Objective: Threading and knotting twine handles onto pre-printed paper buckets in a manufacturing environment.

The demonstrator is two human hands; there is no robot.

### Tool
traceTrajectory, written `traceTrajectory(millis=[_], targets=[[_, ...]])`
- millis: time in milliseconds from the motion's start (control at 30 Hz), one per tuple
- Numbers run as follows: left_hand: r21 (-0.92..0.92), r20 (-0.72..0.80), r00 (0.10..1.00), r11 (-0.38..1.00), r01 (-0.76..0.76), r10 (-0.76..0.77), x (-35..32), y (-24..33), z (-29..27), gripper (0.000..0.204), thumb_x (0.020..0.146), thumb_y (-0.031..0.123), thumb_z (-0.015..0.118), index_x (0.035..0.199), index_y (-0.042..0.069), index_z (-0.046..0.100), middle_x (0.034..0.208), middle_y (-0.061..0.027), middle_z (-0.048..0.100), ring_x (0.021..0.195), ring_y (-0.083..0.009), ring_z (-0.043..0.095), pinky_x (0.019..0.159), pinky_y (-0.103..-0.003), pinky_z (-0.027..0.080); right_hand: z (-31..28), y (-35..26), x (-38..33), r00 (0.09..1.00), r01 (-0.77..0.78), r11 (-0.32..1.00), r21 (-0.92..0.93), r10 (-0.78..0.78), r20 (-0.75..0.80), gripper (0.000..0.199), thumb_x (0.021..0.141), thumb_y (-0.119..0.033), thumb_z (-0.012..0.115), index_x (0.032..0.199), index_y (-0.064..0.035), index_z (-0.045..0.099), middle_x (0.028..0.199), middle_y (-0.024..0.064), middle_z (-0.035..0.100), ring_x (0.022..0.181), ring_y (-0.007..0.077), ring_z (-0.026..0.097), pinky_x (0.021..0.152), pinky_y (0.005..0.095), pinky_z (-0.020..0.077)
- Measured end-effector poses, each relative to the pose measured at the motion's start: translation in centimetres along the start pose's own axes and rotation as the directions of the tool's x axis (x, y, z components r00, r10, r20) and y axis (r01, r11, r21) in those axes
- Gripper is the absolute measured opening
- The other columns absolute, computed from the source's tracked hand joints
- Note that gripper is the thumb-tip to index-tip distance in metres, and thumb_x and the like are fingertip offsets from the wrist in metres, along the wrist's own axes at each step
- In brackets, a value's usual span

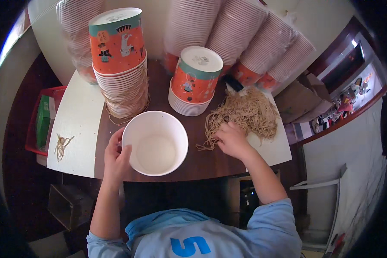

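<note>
My left hand (pixel 117 157) grips the side of a white paper bucket (pixel 157 148), thumb near the rim. The bucket's open mouth faces me, and its inside is bare white. At the near edge of a pile of tan twine loops (pixel 256 114), my right hand (pixel 233 139) has its fingers curled in on some strands. Beyond the bucket, a tall upside-down stack of orange and green printed paper buckets (pixel 118 47) has twine around its lower rims. To its right sits a shorter upside-down stack of the same buckets (pixel 195 81).
Several plastic-wrapped bucket stacks (pixel 238 30) line the wall at the back. A black object (pixel 233 83) lies behind the twine. A small twine bundle (pixel 62 146) rests on the table's left part, beside a red crate (pixel 33 129). Cardboard boxes (pixel 303 96) stand right of the table.
</note>
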State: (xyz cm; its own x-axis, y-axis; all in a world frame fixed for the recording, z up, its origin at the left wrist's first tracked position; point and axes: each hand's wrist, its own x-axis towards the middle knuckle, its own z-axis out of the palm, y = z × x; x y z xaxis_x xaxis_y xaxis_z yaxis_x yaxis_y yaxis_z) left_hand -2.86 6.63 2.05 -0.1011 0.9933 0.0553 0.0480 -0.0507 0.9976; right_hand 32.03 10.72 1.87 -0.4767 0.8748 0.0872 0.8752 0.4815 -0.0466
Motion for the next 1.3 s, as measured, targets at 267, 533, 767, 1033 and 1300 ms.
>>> traceTrajectory(millis=[267,533,767,1033,1300], targets=[[0.267,-0.166,0.969,0.954,-0.135,0.184,-1.4,0.5,-0.2,0.037,0.083,0.009,0.058,0.119,0.002,0.051,0.116,-0.0116,0.052,0.079,-0.0104,0.053,0.066,-0.022,0.043,3.7,-2.4,1.5,0.997,0.045,0.995,0.091,-0.039,-0.073,0.016,0.067,-0.021,0.068,0.078,-0.0092,0.064,0.086,0.0080,0.053,0.088,0.0267,0.051,0.080,0.0379,0.0405],[0.438,0.024,0.831,0.741,-0.509,0.556,-4.1,3.3,0.3,0.029,0.075,-0.002,0.059,0.104,0.002,0.059,0.115,-0.0171,0.052,0.080,-0.0174,0.056,0.062,-0.025,0.047,3.4,-1.7,3.3,0.998,0.051,0.970,0.238,-0.058,0.022,0.012,0.067,-0.017,0.067,0.074,-0.0090,0.062,0.079,0.0078,0.055,0.080,0.0253,0.055,0.073,0.0372,0.0432],[0.320,0.141,0.808,0.746,-0.585,0.573,-4.5,6.0,2.4,0.022,0.070,-0.004,0.062,0.090,0.003,0.063,0.094,-0.0144,0.060,0.079,-0.0244,0.061,0.064,-0.030,0.051,-4.8,0.5,2.8,0.977,0.045,-0.028,0.999,0.208,-0.038,0.005,0.081,-0.006,0.053,0.086,-0.0035,0.053,0.090,0.0109,0.062,0.086,0.0191,0.060,0.081,0.0326,0.0471],[0.274,0.211,0.775,0.725,-0.632,0.596,-4.0,6.9,3.7,0.020,0.069,-0.005,0.063,0.087,0.003,0.064,0.088,-0.0126,0.061,0.079,-0.0247,0.062,0.065,-0.031,0.050,-14.6,3.2,4.4,0.904,0.356,-0.133,0.925,0.299,-0.305,0.013,0.087,-0.012,0.052,0.098,-0.0044,0.052,0.084,0.0111,0.060,0.080,0.0228,0.061,0.079,0.0362,0.0476],[0.299,0.203,0.771,0.712,-0.636,0.604,-3.9,7.6,3.1,0.019,0.069,-0.006,0.062,0.085,0.003,0.064,0.087,-0.0126,0.062,0.077,-0.0245,0.062,0.067,-0.032,0.050,-21.1,5.2,6.1,0.944,-0.171,0.660,0.732,0.323,-0.071,0.014,0.088,-0.013,0.053,0.094,-0.0015,0.055,0.104,0.0088,0.058,0.095,0.0139,0.052,0.088,0.0289,0.0409]])
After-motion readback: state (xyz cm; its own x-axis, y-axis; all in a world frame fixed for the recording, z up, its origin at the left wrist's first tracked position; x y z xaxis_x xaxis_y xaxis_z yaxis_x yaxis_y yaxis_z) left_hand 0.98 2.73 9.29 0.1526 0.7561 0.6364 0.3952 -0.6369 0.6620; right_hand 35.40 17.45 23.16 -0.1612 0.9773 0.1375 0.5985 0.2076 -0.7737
